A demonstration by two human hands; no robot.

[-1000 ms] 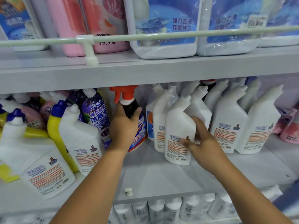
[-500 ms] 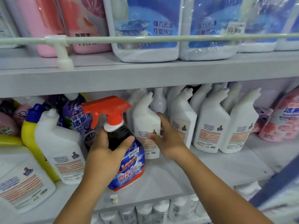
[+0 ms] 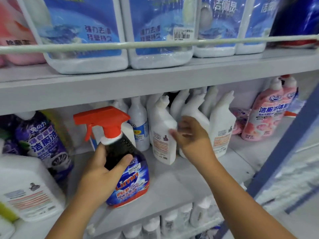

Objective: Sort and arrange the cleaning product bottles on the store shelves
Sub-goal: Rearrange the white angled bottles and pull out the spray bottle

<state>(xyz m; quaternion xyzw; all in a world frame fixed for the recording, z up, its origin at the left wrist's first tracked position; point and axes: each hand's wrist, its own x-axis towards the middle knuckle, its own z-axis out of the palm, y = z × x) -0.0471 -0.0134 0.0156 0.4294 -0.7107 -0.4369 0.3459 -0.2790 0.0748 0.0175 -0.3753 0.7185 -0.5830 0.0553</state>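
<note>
My left hand (image 3: 101, 167) grips the dark neck of a blue spray bottle (image 3: 128, 178) with an orange trigger head, held at the front of the middle shelf (image 3: 172, 185). My right hand (image 3: 193, 137) is blurred, its fingers spread beside a white angled-neck bottle (image 3: 162, 133) that leans out of a group of like white bottles (image 3: 221, 121). I cannot tell whether the fingers touch it. A small white bottle with a blue label (image 3: 139, 125) stands behind the sprayer.
Purple bottles (image 3: 44, 144) and a large white bottle (image 3: 29, 188) crowd the left. Pink bottles (image 3: 269, 116) stand at the right by a blue upright (image 3: 283, 150). Big blue-labelled jugs (image 3: 82, 33) sit above behind a rail (image 3: 155, 44). More white bottles (image 3: 169, 223) fill the shelf below.
My left hand has pulled the spray bottle out toward the shelf's front. My right hand has let go of the white bottle it held and shifted right along the row.
</note>
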